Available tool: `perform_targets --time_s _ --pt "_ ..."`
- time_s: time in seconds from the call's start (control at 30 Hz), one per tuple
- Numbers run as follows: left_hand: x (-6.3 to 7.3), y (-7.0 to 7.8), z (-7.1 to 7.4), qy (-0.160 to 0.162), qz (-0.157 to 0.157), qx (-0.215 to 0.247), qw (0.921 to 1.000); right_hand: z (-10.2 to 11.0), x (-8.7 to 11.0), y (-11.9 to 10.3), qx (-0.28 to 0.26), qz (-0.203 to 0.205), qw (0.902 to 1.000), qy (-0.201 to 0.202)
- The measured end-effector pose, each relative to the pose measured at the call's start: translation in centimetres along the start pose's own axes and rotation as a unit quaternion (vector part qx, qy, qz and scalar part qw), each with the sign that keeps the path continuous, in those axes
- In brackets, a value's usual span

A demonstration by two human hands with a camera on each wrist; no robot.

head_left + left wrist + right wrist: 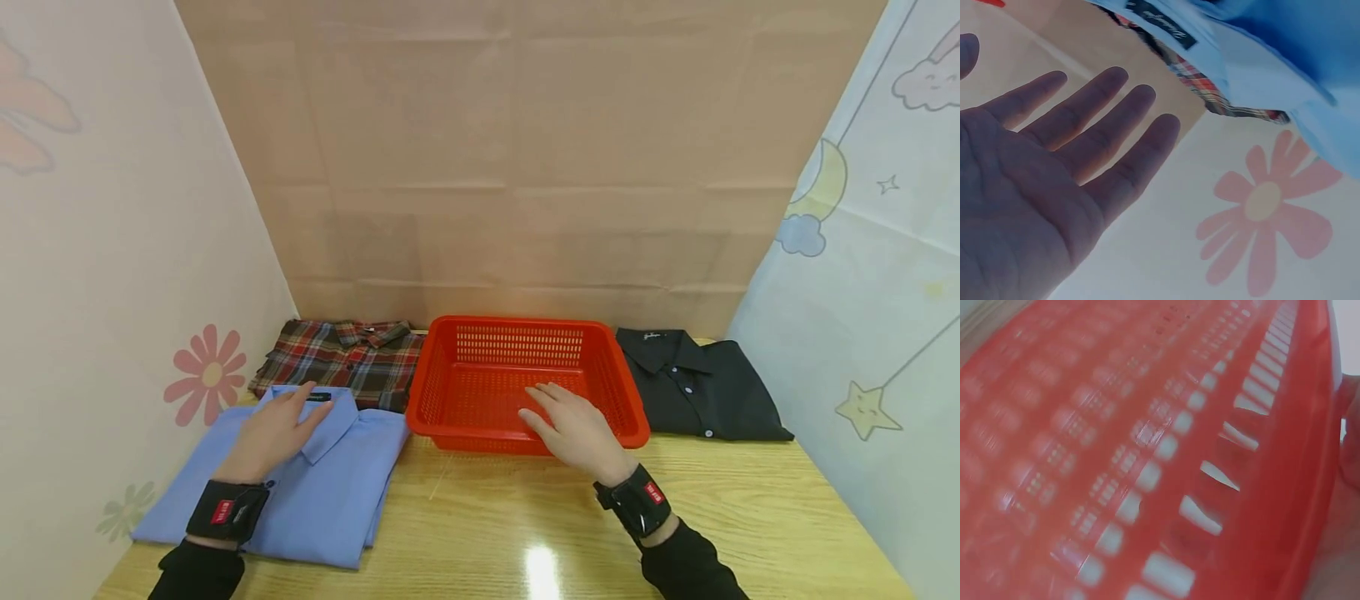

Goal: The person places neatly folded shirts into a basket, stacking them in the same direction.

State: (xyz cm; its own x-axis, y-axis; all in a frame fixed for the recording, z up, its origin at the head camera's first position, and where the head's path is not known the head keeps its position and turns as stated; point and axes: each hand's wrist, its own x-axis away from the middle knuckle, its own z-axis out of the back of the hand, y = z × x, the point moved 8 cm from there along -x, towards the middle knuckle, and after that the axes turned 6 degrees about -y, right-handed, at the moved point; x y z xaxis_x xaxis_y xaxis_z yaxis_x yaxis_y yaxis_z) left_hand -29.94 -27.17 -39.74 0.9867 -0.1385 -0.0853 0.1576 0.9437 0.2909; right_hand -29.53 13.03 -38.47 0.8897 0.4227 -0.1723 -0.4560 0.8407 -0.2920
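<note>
A folded light blue shirt [322,500] lies on the table at the left. Over its collar hovers my left hand [273,433], fingers extended; in the left wrist view the palm [1022,206] is bare and apart from the cloth. In the middle stands a red plastic basket [480,443] with slotted walls and nothing inside. My right hand [581,429] reaches over its near right rim, fingers stretched above the inside. The right wrist view shows the slotted wall [1297,487] close up, with finger shapes dimly visible through the slots. Whether this hand touches the rim, I cannot tell.
Behind the blue shirt lies a folded plaid shirt [375,375], next to the basket's left side. A folded black shirt [690,392] lies to the right of the basket. Brown paper [510,167] covers the back, and patterned white panels [885,292] border both sides.
</note>
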Motion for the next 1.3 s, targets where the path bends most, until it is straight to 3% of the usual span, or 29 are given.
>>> perform_targets --time_s 0.17,0.33,0.53,0.67,0.8,1.0,1.07,1.17,1.3 --pt "0.5 -1.3 -0.2 -0.011 0.002 -0.01 0.9999 -0.6 -0.7 -2.3 -0.004 0.02 0.9998 0.009" --pt "1.0 -2.3 -0.1 -0.013 0.002 -0.014 0.9998 -1.1 -1.5 -4.7 0.011 0.067 0.9963 0.052" --pt "1.5 -3.9 -0.1 -0.023 0.02 -0.011 0.9995 -1.6 -2.3 -7.4 0.039 0.125 0.9853 0.11" --pt "1.6 -4.7 -0.2 -0.012 0.021 0.002 0.9997 -2.2 -2.2 -9.3 0.051 0.172 0.9743 0.136" --pt "2.1 -6.0 -0.2 -0.013 0.036 0.004 0.9992 -3.0 -1.8 -11.6 0.047 0.247 0.9562 0.15" --pt "2.9 -7.9 -0.2 -0.037 0.068 -0.015 0.9969 -4.8 0.0 -15.2 0.045 0.392 0.9036 0.166" --pt "3.1 -8.3 -0.2 -0.038 0.077 -0.021 0.9961 -5.6 0.4 -16.1 0.039 0.418 0.8953 0.149" --pt "3.3 -8.9 -0.1 -0.04 0.093 -0.027 0.9945 -6.9 0.5 -17.1 0.033 0.425 0.8989 0.104" --pt "3.5 -9.5 0.0 -0.049 0.104 -0.031 0.9929 -8.2 -0.1 -17.5 0.036 0.391 0.9187 0.039"
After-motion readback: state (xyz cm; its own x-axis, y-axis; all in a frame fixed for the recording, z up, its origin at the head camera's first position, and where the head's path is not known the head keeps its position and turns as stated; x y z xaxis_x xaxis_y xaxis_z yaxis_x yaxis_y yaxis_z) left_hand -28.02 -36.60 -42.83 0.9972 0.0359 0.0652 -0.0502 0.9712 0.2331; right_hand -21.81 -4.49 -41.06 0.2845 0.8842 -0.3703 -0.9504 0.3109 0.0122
